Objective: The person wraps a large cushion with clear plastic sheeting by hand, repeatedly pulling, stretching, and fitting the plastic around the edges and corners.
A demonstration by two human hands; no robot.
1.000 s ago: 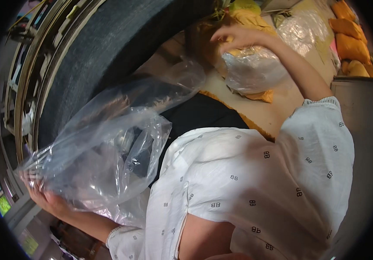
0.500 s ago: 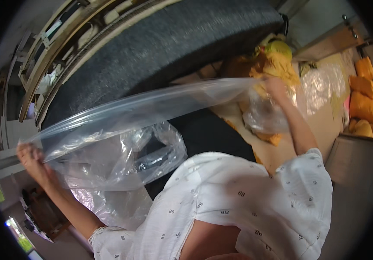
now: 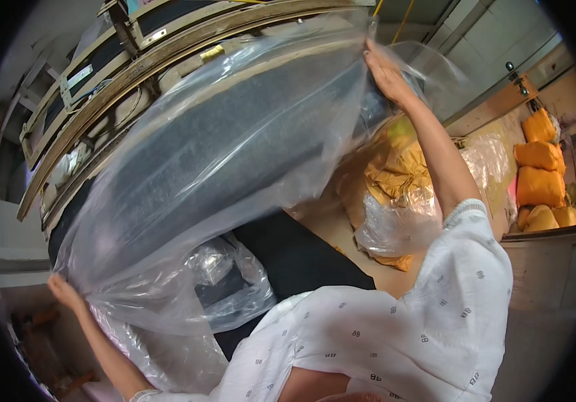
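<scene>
Left hand (image 3: 67,293), at 8 o'clock, is gripping one end of a wide, clear, thin plastic sheet (image 3: 228,157); its forearm is angling up from 7 o'clock. Right hand (image 3: 387,75), at 1 o'clock, is clasping the sheet's upper edge, fingers pointing upward; its bare forearm is slanting up from the sleeve at 4 o'clock. The sheet is spanning both hands, bellying between 8 and 1 o'clock. Crumpled yellow-orange material partly wrapped in clear plastic (image 3: 398,167) is lying near 2 o'clock, below the right hand. Writing: the loose white woven shirt (image 3: 395,348) is bearing a small, dark, repeating letter-like motif. A white rectangular label (image 3: 79,76) is sitting at 10 o'clock, too small for reading.
</scene>
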